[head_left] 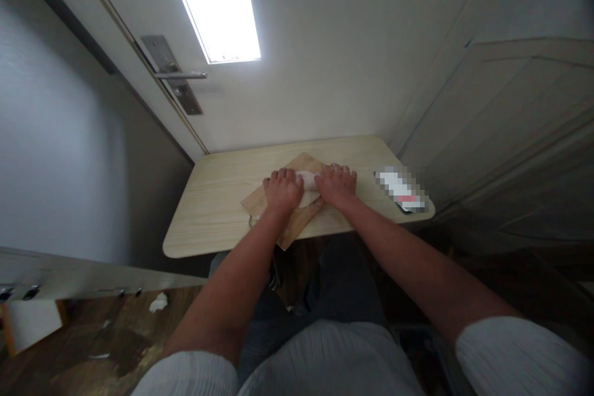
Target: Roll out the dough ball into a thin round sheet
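On a small light-wood table, a wooden board (297, 227) lies turned cornerwise. A soft white lump that looks like dough (307, 182) rests on it, showing between my hands. My left hand (282, 190) presses on its left side, fingers curled forward and thumb inward. From the right, my right hand (337, 183) bears on the dough in the same way, its fingers bent and the thumb near the left one. Both palms hide much of the dough and of the board's middle.
A phone (400, 190), partly blurred out, lies at the right end of the table (199, 213). Behind stands a pale door with a metal handle (180, 75) and a bright window. Crumpled white paper (158, 302) is on the floor at left.
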Demonstrator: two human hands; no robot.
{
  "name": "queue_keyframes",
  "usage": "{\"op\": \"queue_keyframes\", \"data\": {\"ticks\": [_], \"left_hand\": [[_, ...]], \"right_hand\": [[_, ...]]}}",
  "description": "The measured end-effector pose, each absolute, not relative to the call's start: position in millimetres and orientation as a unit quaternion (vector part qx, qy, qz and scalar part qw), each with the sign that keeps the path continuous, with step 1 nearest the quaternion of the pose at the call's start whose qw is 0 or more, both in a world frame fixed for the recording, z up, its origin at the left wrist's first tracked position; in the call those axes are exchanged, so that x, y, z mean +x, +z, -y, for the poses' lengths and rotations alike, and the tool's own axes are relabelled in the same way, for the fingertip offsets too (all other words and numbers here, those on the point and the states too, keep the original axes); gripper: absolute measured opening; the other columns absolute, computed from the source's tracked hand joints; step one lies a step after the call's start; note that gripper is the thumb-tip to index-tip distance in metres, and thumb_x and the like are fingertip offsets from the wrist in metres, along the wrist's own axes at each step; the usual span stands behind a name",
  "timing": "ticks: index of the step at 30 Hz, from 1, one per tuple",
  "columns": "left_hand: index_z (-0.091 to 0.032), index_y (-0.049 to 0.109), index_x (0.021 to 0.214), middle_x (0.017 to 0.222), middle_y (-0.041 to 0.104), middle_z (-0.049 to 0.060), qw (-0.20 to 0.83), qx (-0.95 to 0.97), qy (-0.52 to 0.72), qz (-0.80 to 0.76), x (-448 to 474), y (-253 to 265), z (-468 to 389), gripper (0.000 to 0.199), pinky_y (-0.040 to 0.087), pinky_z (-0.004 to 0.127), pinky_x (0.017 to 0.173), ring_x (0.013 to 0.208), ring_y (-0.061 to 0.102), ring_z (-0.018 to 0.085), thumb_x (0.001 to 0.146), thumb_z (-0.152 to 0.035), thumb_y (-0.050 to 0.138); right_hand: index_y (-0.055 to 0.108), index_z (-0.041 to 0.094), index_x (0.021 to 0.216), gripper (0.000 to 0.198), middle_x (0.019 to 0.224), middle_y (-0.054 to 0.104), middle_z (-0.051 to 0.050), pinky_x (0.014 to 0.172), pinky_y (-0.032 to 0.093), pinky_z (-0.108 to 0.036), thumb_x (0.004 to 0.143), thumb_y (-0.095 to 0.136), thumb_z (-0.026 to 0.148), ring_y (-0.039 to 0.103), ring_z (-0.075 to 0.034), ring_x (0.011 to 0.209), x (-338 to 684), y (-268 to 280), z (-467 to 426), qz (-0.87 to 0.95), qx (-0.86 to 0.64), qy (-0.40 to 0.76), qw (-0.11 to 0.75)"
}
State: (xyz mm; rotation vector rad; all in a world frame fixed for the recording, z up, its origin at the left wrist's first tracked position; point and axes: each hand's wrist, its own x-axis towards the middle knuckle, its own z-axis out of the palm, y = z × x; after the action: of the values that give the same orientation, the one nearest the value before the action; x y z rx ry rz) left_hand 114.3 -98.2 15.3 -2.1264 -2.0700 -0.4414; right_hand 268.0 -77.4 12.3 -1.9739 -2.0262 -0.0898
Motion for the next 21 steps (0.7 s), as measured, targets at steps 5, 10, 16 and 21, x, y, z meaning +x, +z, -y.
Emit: {"op": "queue_keyframes", "data": {"ticks": [5, 10, 16, 21], "left_hand": [[-0.023, 0.062, 0.115, 0.123, 0.065, 0.01, 0.067, -0.742, -0.149, 0.651, 105, 14, 90, 0.047, 0.04, 0.045, 0.093, 0.115, 0.054, 0.029, 0.103, -0.046, 0.023], [-0.025, 0.061, 0.12, 0.126, 0.063, 0.009, 0.049, -0.762, -0.139, 0.631, 98, 16, 79, 0.049, 0.041, 0.044, 0.095, 0.117, 0.053, 0.028, 0.103, -0.049, 0.022], [-0.025, 0.061, 0.12, 0.126, 0.063, 0.01, 0.049, -0.772, -0.126, 0.622, 95, 20, 64, 0.05, 0.043, 0.044, 0.094, 0.117, 0.052, 0.029, 0.103, -0.052, 0.022], [-0.025, 0.06, 0.123, 0.128, 0.061, 0.01, 0.038, -0.774, -0.115, 0.622, 93, 21, 50, 0.052, 0.043, 0.045, 0.094, 0.12, 0.05, 0.029, 0.102, -0.053, 0.022]], "right_hand": [[0.064, 0.019, 0.124, 0.046, 0.131, 0.061, -0.015, 0.099, 0.032, -0.051, 0.097, 0.037, 0.045, 0.049, -0.034, 0.118, 267, 12, 71, 0.706, -0.69, -0.035, 0.156], [0.064, 0.019, 0.122, 0.044, 0.127, 0.063, -0.015, 0.097, 0.033, -0.049, 0.096, 0.039, 0.045, 0.051, -0.033, 0.116, 264, 14, 59, 0.7, -0.697, -0.034, 0.15], [0.065, 0.019, 0.12, 0.044, 0.123, 0.065, -0.015, 0.095, 0.036, -0.047, 0.094, 0.042, 0.047, 0.054, -0.032, 0.113, 262, 14, 42, 0.698, -0.698, -0.027, 0.156], [0.063, 0.021, 0.126, 0.045, 0.127, 0.064, -0.014, 0.096, 0.037, -0.047, 0.092, 0.046, 0.045, 0.053, -0.033, 0.116, 260, 12, 28, 0.688, -0.705, -0.013, 0.172]]}}
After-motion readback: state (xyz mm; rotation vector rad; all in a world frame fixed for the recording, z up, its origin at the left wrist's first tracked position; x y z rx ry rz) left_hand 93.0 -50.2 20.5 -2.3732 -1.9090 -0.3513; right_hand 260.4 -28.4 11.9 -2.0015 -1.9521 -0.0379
